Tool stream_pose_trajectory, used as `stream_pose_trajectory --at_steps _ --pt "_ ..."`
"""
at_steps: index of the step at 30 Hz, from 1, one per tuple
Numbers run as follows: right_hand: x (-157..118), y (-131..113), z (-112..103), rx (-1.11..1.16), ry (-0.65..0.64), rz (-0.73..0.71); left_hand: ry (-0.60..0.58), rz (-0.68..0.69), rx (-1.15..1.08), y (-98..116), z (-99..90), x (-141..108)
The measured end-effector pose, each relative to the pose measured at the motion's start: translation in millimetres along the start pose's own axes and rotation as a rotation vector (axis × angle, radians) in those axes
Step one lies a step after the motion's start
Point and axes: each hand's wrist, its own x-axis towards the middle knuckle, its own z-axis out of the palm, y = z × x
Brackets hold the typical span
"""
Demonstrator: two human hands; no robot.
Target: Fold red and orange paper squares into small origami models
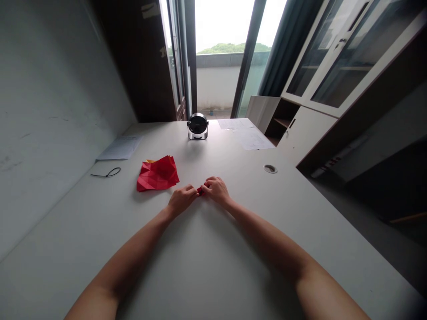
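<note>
Two hands, one meeting point: left hand and right hand come together over the white desk, only a sliver of space between them.
Small red piece: right there in that sliver, bridging one set of fingertips and the other; whether it touches the desktop, I can't tell.
Left fingers: bunched together, tips closed on the near-left end.
Right fingers: curled in, thumb against the other end, clamped on it and covering much of it.
Showing between the tips: a short strip of red with a dark patch, slanting up to the right.
Creased red paper: out beyond the left hand and off to its left, yellow peeking from the far edge.
Left flank: black looped tie, and behind it pale sheets by the wall.
Far edge: round black-and-silver device upright, white papers to its right.
Right side: round desk hole, well apart from the right hand.
</note>
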Motion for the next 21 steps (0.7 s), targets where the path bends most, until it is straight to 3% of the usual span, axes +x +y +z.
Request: stream_pose_trajectory --at_steps 4,8,12,16,21 --pt "0.3 -0.5 -1.1 -0.005 0.003 0.034 -0.006 -0.004 -0.030 3.7 0.9 0.2" --pt "1.4 -4.8 -3.1 0.100 0.023 0.016 0.043 -0.119 -0.079 3.6 1.5 1.7" --pt "4.0 -8.9 -8.0 0.351 0.017 -0.004 0.074 -0.207 -0.172 -1.8 0.3 2.7" --pt "5.4 -14.5 -14.3 0.681 -0.052 0.047 0.063 -0.242 -0.254 -5.0 -1.3 3.6" --pt "2.2 -23.8 -20.5 0.924 -0.184 0.107 0.049 -0.244 -0.353 -6.0 -0.5 4.7"
